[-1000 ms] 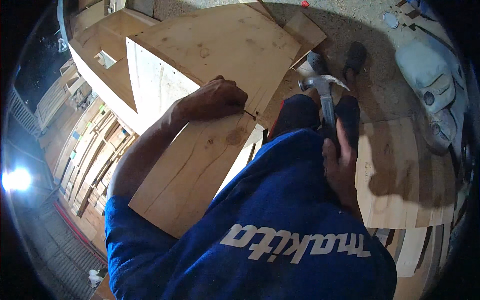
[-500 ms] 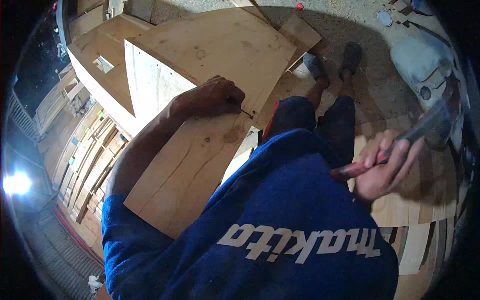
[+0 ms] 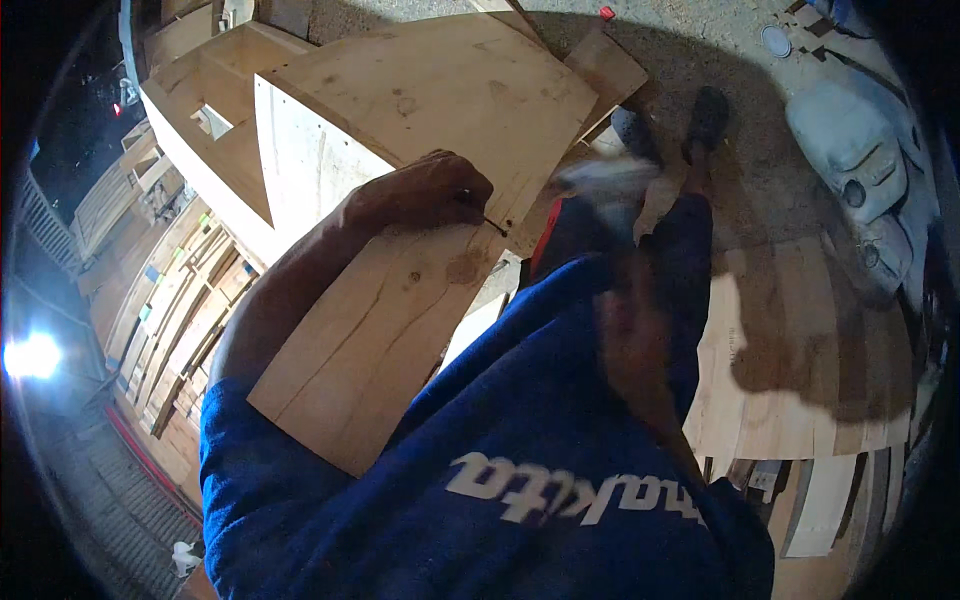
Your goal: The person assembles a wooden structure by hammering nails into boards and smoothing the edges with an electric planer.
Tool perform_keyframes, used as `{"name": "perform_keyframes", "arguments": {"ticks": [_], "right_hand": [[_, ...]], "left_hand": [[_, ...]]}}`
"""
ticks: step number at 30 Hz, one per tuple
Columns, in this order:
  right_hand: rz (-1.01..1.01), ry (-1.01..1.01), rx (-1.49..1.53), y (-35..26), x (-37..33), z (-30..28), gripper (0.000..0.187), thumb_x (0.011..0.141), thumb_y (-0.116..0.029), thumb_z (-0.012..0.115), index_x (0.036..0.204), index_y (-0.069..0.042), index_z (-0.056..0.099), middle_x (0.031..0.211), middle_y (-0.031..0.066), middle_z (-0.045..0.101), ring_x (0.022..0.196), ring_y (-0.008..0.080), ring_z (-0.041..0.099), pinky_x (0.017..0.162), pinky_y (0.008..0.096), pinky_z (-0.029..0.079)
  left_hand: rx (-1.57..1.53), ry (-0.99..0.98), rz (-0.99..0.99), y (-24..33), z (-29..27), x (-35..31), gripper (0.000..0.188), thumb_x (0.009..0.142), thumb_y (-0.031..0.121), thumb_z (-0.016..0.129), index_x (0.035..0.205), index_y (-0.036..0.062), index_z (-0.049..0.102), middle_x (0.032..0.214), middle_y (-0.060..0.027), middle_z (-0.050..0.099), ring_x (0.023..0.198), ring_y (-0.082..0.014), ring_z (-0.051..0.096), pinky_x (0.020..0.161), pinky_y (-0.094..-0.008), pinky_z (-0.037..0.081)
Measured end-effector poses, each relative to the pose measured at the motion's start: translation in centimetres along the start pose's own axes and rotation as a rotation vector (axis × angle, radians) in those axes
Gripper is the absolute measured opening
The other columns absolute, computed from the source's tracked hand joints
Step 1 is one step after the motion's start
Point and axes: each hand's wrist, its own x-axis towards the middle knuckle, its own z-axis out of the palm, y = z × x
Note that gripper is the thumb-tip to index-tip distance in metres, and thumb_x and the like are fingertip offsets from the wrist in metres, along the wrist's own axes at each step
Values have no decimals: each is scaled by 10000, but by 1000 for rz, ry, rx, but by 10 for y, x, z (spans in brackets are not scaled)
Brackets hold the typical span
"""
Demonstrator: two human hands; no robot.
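My left hand (image 3: pixel 440 190) is closed in a pinch on a thin dark nail (image 3: pixel 494 226). The nail slants, with its far end at the edge of a pale wooden board (image 3: pixel 400 300), close to a dark spot. My left wrist rests over this board and a larger wooden panel (image 3: pixel 470 90) beyond it. My right hand (image 3: pixel 635 335), smeared by motion, is in front of my body, closed on a red-handled hammer. The hammer's head (image 3: pixel 610 175) is only a pale blur above my knee, so its exact shape cannot be made out.
An open wooden box frame (image 3: pixel 215 80) stands at the left, near stacked wood strips (image 3: pixel 190 300). On the right are a white jerrycan (image 3: pixel 845 130) and a flat board (image 3: pixel 770 370). A bright lamp (image 3: pixel 33 357) shines at far left.
My right hand has swung the hammer leftward from the right side to the front of my body. My left hand keeps its place on the nail.
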Motion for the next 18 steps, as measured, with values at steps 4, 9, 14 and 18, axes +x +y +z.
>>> {"name": "perform_keyframes", "arguments": {"ticks": [4, 9, 14, 18], "right_hand": [[421, -662, 717, -14, -4, 1, 573, 1046, -217, 512, 1546, 4, 343, 756, 173, 617, 588, 169, 550, 590, 351, 488], [728, -632, 711, 4, 13, -7, 570, 1037, -220, 534, 1537, 1, 374, 694, 140, 584, 579, 158, 528, 598, 310, 461], [606, -509, 679, 15, 24, -18, 546, 1038, -209, 533, 1528, -9, 396, 738, 105, 599, 631, 120, 544, 608, 298, 472], [637, -233, 722, 35, 35, -45, 530, 1057, -271, 505, 1527, -47, 407, 768, 87, 608, 615, 111, 556, 583, 273, 483]], "left_hand": [[-53, 34, 14, -8, 6, -3, 188, 893, 233, 708, 889, 46, 690, 841, -145, 645, 851, -315, 653, 803, -427, 510], [-200, 146, -69, 4, 7, 4, 155, 865, 149, 693, 854, -5, 675, 812, -175, 696, 781, -311, 689, 738, -436, 505], [-148, 118, -39, 2, 7, 4, 147, 852, 132, 710, 849, -7, 661, 788, -182, 665, 773, -325, 666, 711, -426, 496], [-99, 129, -11, -1, 8, 8, 148, 828, 128, 706, 812, -7, 646, 741, -176, 645, 738, -327, 650, 706, -441, 482]]}}
